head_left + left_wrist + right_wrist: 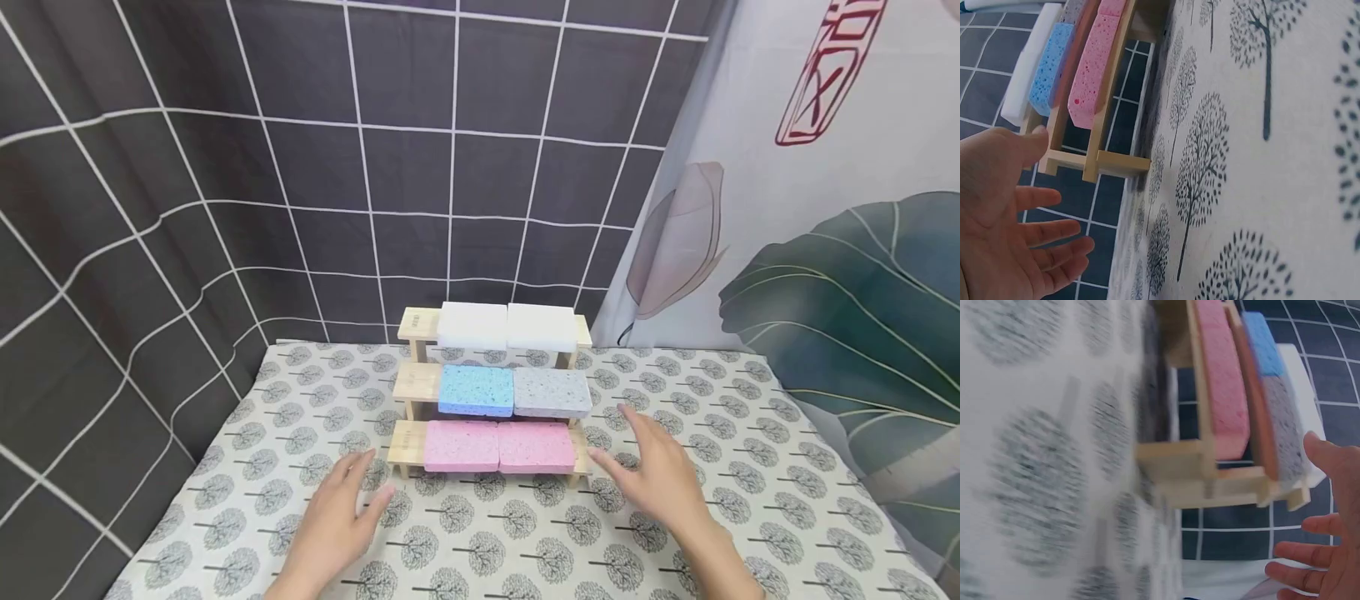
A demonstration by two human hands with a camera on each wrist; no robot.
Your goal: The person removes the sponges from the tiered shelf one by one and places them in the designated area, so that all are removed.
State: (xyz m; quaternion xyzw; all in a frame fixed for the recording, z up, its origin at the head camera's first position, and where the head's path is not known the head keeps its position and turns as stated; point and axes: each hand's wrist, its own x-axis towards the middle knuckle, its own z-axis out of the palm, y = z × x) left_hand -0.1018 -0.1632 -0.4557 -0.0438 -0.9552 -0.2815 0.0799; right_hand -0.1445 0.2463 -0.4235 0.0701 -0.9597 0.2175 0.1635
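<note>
A three-tier wooden rack (417, 382) stands on the tree-print cloth. Two white blocks (472, 325) lie side by side on its top tier. The middle tier bears a blue sponge (476, 390) and a grey sponge (552, 392). Two pink sponges (461, 446) lie on the lowest tier. My left hand (333, 521) hovers off the rack's left end, fingers spread and holding nothing. Off the right end is my right hand (660, 475), thumb apart from the fingers, its palm towards the rack. In the wrist views both hands are apart from the rack (1124, 164).
The table's cloth (517, 558) is white with grey trees. A dark curtain with a white grid (405, 167) hangs behind and at the left. On the right hangs a pale curtain (750, 192) with a large leaf and red marks.
</note>
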